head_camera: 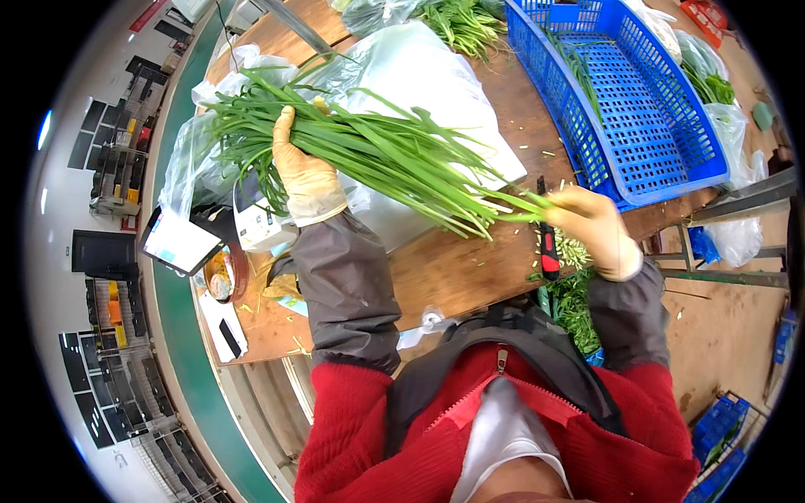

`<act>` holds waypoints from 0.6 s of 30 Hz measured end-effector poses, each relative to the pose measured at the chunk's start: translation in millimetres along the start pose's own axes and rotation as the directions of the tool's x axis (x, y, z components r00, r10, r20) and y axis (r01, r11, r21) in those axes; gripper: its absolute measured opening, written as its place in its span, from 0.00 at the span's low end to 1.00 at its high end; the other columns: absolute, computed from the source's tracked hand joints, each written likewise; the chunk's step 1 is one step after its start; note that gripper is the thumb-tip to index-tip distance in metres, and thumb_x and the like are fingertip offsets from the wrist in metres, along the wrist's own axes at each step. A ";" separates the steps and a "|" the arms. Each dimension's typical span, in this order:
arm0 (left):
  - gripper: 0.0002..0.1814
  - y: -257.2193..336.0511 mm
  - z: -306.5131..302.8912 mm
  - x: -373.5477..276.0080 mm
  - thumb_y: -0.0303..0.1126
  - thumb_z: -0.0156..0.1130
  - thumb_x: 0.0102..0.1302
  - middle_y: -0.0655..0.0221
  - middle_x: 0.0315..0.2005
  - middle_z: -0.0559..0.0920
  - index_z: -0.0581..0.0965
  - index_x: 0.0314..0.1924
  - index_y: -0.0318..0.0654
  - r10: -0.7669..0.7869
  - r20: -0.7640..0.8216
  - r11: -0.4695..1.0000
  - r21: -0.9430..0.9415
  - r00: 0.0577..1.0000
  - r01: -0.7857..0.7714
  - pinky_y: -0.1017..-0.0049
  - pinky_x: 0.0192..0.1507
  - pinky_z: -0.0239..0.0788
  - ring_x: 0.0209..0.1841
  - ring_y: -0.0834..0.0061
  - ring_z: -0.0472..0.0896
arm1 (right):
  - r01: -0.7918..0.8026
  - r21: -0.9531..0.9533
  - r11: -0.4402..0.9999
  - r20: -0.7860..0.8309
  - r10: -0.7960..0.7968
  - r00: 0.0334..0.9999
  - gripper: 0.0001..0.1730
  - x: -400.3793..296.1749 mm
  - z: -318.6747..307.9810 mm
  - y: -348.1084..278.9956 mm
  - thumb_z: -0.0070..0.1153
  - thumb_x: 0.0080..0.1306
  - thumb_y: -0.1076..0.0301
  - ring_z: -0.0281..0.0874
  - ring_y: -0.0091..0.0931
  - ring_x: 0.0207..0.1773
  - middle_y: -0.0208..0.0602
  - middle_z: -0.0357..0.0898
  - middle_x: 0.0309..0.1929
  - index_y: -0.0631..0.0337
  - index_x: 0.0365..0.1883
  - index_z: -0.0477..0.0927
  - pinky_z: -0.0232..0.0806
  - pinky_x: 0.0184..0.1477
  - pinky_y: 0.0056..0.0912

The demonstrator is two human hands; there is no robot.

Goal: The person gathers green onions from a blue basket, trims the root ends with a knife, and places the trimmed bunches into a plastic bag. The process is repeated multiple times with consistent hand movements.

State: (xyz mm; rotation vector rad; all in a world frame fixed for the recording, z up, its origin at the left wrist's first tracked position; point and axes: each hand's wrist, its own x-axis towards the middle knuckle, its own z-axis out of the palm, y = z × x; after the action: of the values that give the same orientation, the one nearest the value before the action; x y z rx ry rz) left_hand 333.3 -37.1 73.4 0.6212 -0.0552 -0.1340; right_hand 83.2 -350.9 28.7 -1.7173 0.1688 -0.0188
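Note:
A long bunch of green Chinese chives (377,144) is in my gloved left hand (308,170), which grips it near the leafy end, thumb on top. The cut stalk ends point to the right. My right hand (588,223), also gloved and blurred by motion, pinches a few chive blades (519,210) at that stalk end. Just below the right fingers lies a utility knife (549,251) with a red and black handle. Trimmed pale stalk pieces (571,251) are heaped beside it, partly hidden by the right hand. Under the bunch, a white board or sheet (434,75) is partly covered by clear plastic.
A blue plastic crate (641,119) with a few green blades stands at the right of the wooden table (440,276). Leafy greens (465,25) lie at the back. To the left are a tablet-like screen (179,242), a white label printer (261,220) and a round container (226,273).

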 end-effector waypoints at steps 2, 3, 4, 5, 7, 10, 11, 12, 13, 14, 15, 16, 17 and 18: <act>0.09 3.6 -13.0 9.5 0.28 0.58 0.62 0.60 0.33 0.81 0.76 0.41 0.32 0.037 0.003 0.995 -0.094 0.999 -0.037 0.61 0.50 0.73 0.39 0.64 0.79 | -0.027 -0.111 0.993 0.000 0.027 1.000 0.05 -33.4 -54.7 57.8 0.57 0.60 0.73 0.63 0.15 0.28 0.23 0.70 0.27 0.66 0.31 0.79 0.56 0.30 0.20; 0.09 6.1 -16.6 7.8 0.28 0.58 0.62 0.60 0.33 0.81 0.76 0.41 0.32 0.028 0.011 0.995 -0.094 1.000 -0.027 0.61 0.51 0.73 0.39 0.64 0.79 | -0.293 -0.086 0.952 -0.034 0.291 0.956 0.05 -57.8 -77.2 77.7 0.58 0.60 0.72 0.62 0.14 0.25 0.22 0.70 0.24 0.65 0.30 0.79 0.56 0.27 0.19; 0.09 5.8 -15.5 7.0 0.28 0.58 0.62 0.60 0.34 0.81 0.76 0.41 0.32 0.014 0.028 0.995 -0.103 1.000 -0.011 0.61 0.52 0.73 0.39 0.64 0.79 | -0.300 -0.146 0.943 -0.074 0.292 0.953 0.06 -88.0 -105.1 121.5 0.59 0.60 0.71 0.62 0.13 0.24 0.22 0.70 0.23 0.66 0.30 0.80 0.55 0.25 0.18; 0.10 5.6 -15.9 6.9 0.27 0.57 0.62 0.60 0.34 0.81 0.76 0.42 0.31 0.001 0.044 0.994 -0.111 0.999 0.004 0.61 0.52 0.73 0.39 0.64 0.79 | -0.465 -0.195 0.864 -0.129 0.447 0.885 0.07 -121.8 -132.5 159.7 0.61 0.59 0.70 0.66 0.15 0.26 0.25 0.73 0.24 0.65 0.32 0.81 0.59 0.28 0.20; 0.10 -14.2 -18.7 24.0 0.27 0.57 0.62 0.60 0.34 0.81 0.76 0.43 0.32 -0.045 0.092 0.980 -0.190 0.995 0.062 0.61 0.52 0.72 0.39 0.64 0.80 | -0.435 -0.893 0.115 -0.268 0.640 0.720 0.12 -225.6 -211.6 275.8 0.63 0.58 0.65 0.76 0.26 0.34 0.38 0.80 0.31 0.64 0.36 0.82 0.68 0.37 0.30; 0.13 7.2 -12.2 1.4 0.28 0.57 0.63 0.60 0.34 0.81 0.76 0.47 0.34 -0.026 0.089 0.994 -0.101 0.996 0.035 0.61 0.52 0.72 0.41 0.63 0.79 | -0.391 -0.807 0.443 -0.211 0.402 0.891 0.13 -162.2 -136.4 178.7 0.63 0.58 0.67 0.77 0.28 0.40 0.41 0.79 0.38 0.66 0.38 0.81 0.67 0.44 0.29; 0.14 0.9 -9.0 1.3 0.28 0.57 0.63 0.61 0.35 0.81 0.75 0.48 0.34 -0.052 0.105 0.993 -0.103 0.993 0.063 0.61 0.52 0.72 0.42 0.63 0.79 | -0.349 -0.518 0.781 -0.234 0.263 0.936 0.12 -125.2 -107.2 145.3 0.62 0.59 0.69 0.76 0.28 0.42 0.40 0.79 0.40 0.67 0.39 0.81 0.67 0.45 0.28; 0.14 1.6 -4.4 -0.5 0.28 0.57 0.63 0.61 0.35 0.81 0.75 0.49 0.34 -0.069 0.120 0.993 -0.090 0.990 0.080 0.61 0.53 0.71 0.42 0.64 0.79 | -0.067 -0.443 0.894 -0.183 -0.017 0.983 0.08 -87.1 -73.7 112.6 0.58 0.60 0.75 0.75 0.27 0.42 0.38 0.79 0.40 0.65 0.39 0.81 0.66 0.46 0.27; 0.15 1.3 -1.8 -1.3 0.28 0.57 0.63 0.61 0.35 0.81 0.74 0.50 0.34 -0.079 0.134 0.992 -0.084 0.988 0.091 0.61 0.53 0.71 0.43 0.64 0.79 | 0.110 -0.402 0.909 -0.199 -0.204 0.959 0.07 -53.7 -32.8 65.7 0.57 0.60 0.77 0.75 0.27 0.41 0.36 0.79 0.37 0.65 0.37 0.81 0.66 0.45 0.28; 0.18 -1.2 0.6 -3.8 0.29 0.57 0.63 0.62 0.36 0.81 0.72 0.52 0.34 -0.097 0.165 0.990 -0.085 0.982 0.112 0.62 0.54 0.71 0.44 0.65 0.78 | 0.277 -0.359 0.891 -0.121 -0.339 0.933 0.07 -26.8 0.1 20.0 0.59 0.59 0.76 0.76 0.28 0.40 0.36 0.80 0.37 0.65 0.37 0.82 0.67 0.45 0.29; 0.18 -8.3 3.3 -1.3 0.29 0.57 0.63 0.62 0.37 0.80 0.72 0.52 0.34 -0.097 0.160 0.990 -0.086 0.982 0.112 0.62 0.55 0.71 0.44 0.66 0.78 | 0.427 -0.413 0.804 -0.055 -0.490 0.870 0.08 -6.1 23.4 -6.7 0.59 0.60 0.75 0.76 0.30 0.42 0.36 0.80 0.36 0.63 0.39 0.82 0.67 0.46 0.29; 0.18 -13.2 4.3 0.0 0.28 0.57 0.63 0.63 0.37 0.80 0.72 0.52 0.33 -0.092 0.150 0.991 -0.079 0.984 0.104 0.62 0.55 0.70 0.44 0.66 0.78 | 0.400 -0.324 0.857 -0.007 -0.425 0.905 0.09 7.4 42.2 -38.8 0.59 0.60 0.73 0.77 0.29 0.42 0.38 0.81 0.36 0.61 0.41 0.83 0.68 0.45 0.29; 0.18 -17.8 7.3 1.8 0.28 0.57 0.63 0.63 0.37 0.80 0.72 0.52 0.33 -0.091 0.143 0.992 -0.072 0.986 0.102 0.63 0.56 0.70 0.44 0.67 0.78 | 0.350 -0.293 0.890 0.003 -0.365 0.931 0.10 14.7 50.1 -50.6 0.58 0.61 0.72 0.77 0.29 0.41 0.38 0.81 0.36 0.59 0.42 0.83 0.68 0.44 0.28; 0.18 -19.4 11.7 -4.6 0.26 0.57 0.62 0.64 0.38 0.79 0.71 0.52 0.31 -0.061 0.176 0.993 -0.088 0.983 0.078 0.63 0.61 0.66 0.44 0.69 0.78 | 0.302 -0.258 0.918 0.024 -0.307 0.951 0.11 23.0 60.3 -61.6 0.58 0.62 0.70 0.78 0.28 0.40 0.39 0.81 0.36 0.57 0.43 0.83 0.68 0.43 0.28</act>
State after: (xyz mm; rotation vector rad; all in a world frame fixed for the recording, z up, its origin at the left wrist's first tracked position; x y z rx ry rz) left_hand 325.6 -58.8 71.5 0.5160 -0.1939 -0.2568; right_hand 118.8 -285.7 78.2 -1.9918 -0.0907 -0.2525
